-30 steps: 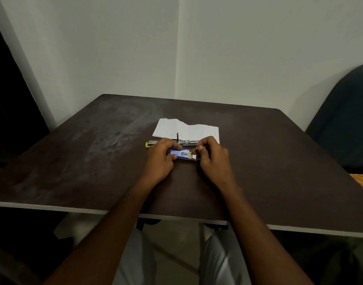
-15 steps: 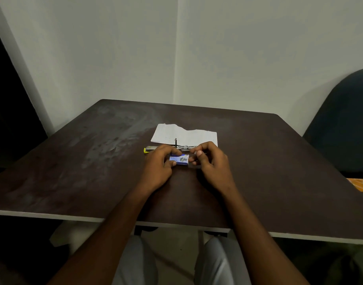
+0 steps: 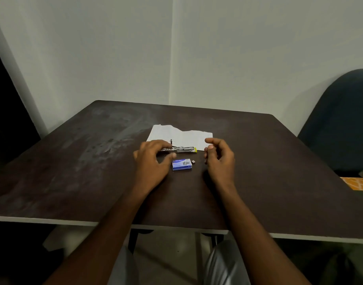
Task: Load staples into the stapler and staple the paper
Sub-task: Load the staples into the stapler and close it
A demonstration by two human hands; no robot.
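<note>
An open metal stapler (image 3: 181,149) with a yellow end lies across the near edge of a torn white paper (image 3: 182,135). My left hand (image 3: 150,161) covers the stapler's left part, with fingers on top and the thumb on the near side. A small blue staple box (image 3: 181,164) lies flat on the table just in front of the stapler, free of both hands. A tiny grey piece (image 3: 193,161) sits at the box's right end. My right hand (image 3: 219,159) hovers to the right of the box, fingers loosely curled, with nothing visible in it.
The dark brown table (image 3: 73,171) has a pale front edge. A dark blue chair back (image 3: 345,120) stands at the right, with an orange patterned surface (image 3: 357,183) beside the table. White walls meet in a corner behind.
Both hands have let go of the blue staple box, which now lies on the table. My right hand moved right and lifted. My left hand shifted back onto the stapler.
</note>
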